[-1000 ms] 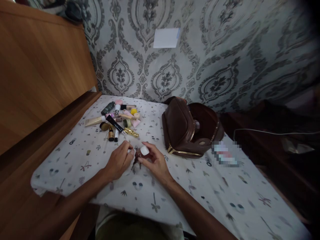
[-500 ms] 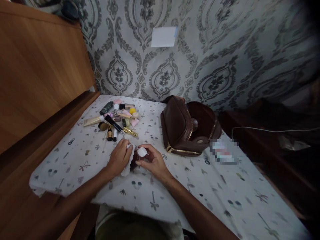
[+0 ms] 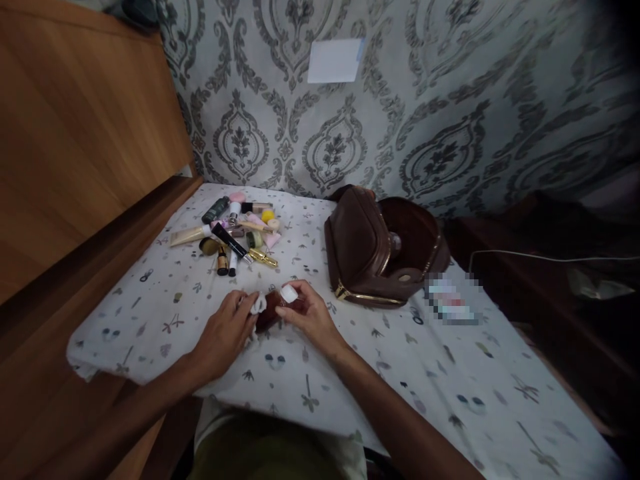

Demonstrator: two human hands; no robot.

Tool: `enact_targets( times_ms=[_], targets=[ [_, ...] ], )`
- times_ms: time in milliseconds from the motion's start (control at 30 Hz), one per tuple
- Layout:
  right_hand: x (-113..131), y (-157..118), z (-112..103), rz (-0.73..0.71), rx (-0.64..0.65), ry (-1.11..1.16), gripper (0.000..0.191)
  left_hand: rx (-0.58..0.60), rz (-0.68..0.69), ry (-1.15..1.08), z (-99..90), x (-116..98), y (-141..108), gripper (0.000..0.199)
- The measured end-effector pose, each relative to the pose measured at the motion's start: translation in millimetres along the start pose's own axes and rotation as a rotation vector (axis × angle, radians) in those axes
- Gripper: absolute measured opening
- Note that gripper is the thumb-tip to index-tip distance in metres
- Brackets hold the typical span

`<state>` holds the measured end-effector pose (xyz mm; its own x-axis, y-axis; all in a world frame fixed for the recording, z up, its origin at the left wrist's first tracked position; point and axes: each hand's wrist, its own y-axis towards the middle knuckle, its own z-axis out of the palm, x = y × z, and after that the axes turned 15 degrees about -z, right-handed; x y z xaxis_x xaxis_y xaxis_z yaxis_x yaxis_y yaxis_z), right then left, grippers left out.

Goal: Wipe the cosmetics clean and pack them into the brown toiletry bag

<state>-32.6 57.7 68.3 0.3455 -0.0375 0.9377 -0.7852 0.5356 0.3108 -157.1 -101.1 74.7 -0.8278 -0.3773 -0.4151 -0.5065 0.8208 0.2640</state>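
My right hand (image 3: pixel 311 313) grips a dark reddish bottle (image 3: pixel 269 311) by its neck, just under the white cap (image 3: pixel 289 294). The bottle lies tilted, its base pointing toward my left hand (image 3: pixel 227 331). That hand is closed around a crumpled white wipe (image 3: pixel 259 304), held against or close beside the base of the bottle; the exact contact is hidden. Beyond my hands lies a loose pile of cosmetics, among them a black tube (image 3: pixel 231 241), a gold tube (image 3: pixel 263 258), a cream tube (image 3: pixel 191 235) and a small dark bottle with a gold band (image 3: pixel 222 261).
An open brown leather bag (image 3: pixel 357 247) with gold zips stands at the back right of the patterned cloth (image 3: pixel 350 393). A blurred-out packet (image 3: pixel 454 300) lies right of it. At the left rises a wooden cabinet (image 3: pixel 95 100); the patterned wall is behind.
My left hand has drawn slightly left with the wipe, and more of the bottle's body shows. My right hand still holds the neck. The view has shifted a little.
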Motion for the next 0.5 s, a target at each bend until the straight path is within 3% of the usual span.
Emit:
enact_targets(
  times_ms=[100, 167, 233, 333, 500],
  targets=[
    [-2.5, 0.2, 0.5, 0.019, -0.024, 0.004, 0.041, -0.108, 0.163, 0.062, 2.3, -6.0, -6.8, 0.046],
    [-2.2, 0.4, 0.0, 0.037, -0.044, 0.016, 0.04, -0.135, 0.281, 0.111, 6.4, -5.4, -10.9, 0.055],
    [-1.0, 0.5, -1.0, 0.076, -0.065, 0.045, 0.041, -0.14, 0.318, 0.135, 10.6, 0.2, -13.3, 0.061],
    [1.0, 0.2, -2.2, 0.126, -0.095, 0.097, 0.044, -0.113, 0.161, 0.048, 11.6, 11.6, -11.1, 0.059],
    [3.6, -0.2, -2.3, 0.121, -0.146, 0.257, 0.041, 0.04, -0.181, -0.398, -3.9, 12.8, 4.1, 0.036]
  ],
)
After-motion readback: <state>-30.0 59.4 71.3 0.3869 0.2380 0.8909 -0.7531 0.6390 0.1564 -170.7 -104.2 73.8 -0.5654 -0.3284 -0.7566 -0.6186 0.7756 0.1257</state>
